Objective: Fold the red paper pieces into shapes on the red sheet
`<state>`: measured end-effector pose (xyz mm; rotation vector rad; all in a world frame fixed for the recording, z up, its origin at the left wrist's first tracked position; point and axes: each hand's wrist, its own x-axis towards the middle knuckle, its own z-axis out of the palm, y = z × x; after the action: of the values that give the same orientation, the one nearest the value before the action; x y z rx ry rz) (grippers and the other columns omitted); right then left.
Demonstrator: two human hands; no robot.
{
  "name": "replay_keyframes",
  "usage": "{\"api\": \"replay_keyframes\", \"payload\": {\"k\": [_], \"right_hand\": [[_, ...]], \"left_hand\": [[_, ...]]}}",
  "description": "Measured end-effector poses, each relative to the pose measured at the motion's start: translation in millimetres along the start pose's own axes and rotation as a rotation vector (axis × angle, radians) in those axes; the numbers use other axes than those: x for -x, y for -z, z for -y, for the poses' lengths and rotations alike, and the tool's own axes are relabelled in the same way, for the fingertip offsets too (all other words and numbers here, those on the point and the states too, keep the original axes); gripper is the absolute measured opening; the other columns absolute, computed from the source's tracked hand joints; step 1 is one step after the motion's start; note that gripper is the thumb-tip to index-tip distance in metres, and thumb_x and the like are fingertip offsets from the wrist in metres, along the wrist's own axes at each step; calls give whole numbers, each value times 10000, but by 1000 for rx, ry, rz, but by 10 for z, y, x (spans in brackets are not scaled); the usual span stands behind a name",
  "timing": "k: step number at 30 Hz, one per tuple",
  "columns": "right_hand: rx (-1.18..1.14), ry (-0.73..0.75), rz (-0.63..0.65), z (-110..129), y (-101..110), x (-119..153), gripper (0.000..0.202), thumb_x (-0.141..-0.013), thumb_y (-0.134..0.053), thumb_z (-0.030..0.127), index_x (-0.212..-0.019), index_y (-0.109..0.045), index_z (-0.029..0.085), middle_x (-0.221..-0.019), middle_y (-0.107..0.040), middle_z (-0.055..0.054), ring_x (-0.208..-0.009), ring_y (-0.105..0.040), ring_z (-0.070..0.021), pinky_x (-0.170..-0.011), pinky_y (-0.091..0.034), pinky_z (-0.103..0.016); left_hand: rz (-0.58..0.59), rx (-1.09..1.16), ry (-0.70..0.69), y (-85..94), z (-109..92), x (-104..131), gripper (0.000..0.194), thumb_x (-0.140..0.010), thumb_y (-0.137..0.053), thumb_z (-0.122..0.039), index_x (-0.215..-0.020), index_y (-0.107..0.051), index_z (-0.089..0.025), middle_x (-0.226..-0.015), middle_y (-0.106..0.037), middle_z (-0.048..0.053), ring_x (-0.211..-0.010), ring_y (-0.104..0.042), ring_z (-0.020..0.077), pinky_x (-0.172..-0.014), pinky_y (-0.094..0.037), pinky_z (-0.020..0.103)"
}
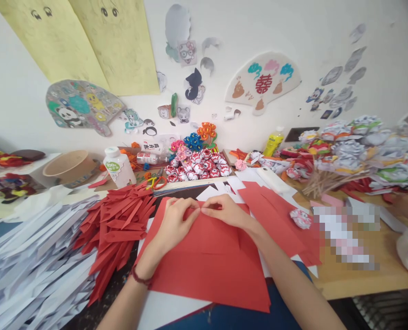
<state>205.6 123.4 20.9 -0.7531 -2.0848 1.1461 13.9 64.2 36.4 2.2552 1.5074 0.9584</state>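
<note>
Before me lies a stack of red paper sheets, with white paper showing under its edges. A smaller red paper piece appears to rest on top. My left hand, wearing a dark red bracelet at the wrist, pinches this piece at its upper edge. From the other side, my right hand pinches the same edge. Both thumbs and fingertips nearly meet at the middle. Folded red paper strips are heaped to the left of my left hand.
Folded white strips pile up at far left. Scissors, a white bottle and red-white paper balls stand along the back. More red sheets, a phone and paper flowers on sticks lie right.
</note>
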Motion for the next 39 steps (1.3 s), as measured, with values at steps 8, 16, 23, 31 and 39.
{"api": "replay_keyframes", "payload": {"k": [8, 16, 23, 31, 39], "right_hand": [[-47, 20, -57, 35, -3, 16, 228, -845, -633, 367, -768, -718, 170, -771, -713, -26, -728, -624, -164, -697, -477, -268], [-131, 14, -80, 76, 6, 19, 231, -844, -638, 369, -783, -725, 164, -790, -718, -29, -752, -639, -167, -709, -480, -263], [75, -12, -154, 33, 105, 15, 187, -837, -649, 351, -783, -744, 200, -826, -746, -23, -797, -671, -190, -754, -483, -282], [162, -81, -237, -73, 147, 0, 170, -790, -647, 268, -669, -731, 185, -701, -728, -27, -668, -651, -189, -627, -467, -277], [146, -67, -231, -74, 188, 1, 169, -846, -605, 280, -770, -729, 194, -830, -746, -36, -777, -667, -199, -717, -480, -293]], "left_hand": [[-42, 57, -1, -2, -67, -7, 176, -914, -498, -298, -800, -602, -214, -801, -675, 1, -763, -562, 168, -799, -373, 324], [-91, 121, 34, 5, -90, -7, 203, -914, -512, -339, -826, -645, -214, -849, -707, 18, -784, -593, 175, -802, -400, 314], [-24, 61, 91, 76, 151, -56, 209, -877, -565, -365, -777, -672, -215, -766, -714, -3, -735, -622, 164, -765, -411, 284], [-64, 84, 184, 74, 266, -57, 245, -838, -580, -386, -714, -683, -201, -700, -720, 9, -667, -637, 168, -670, -440, 267], [-16, 169, 233, 140, 319, -54, 252, -787, -637, -439, -883, -702, -215, -947, -746, 36, -881, -668, 210, -811, -470, 294]]}}
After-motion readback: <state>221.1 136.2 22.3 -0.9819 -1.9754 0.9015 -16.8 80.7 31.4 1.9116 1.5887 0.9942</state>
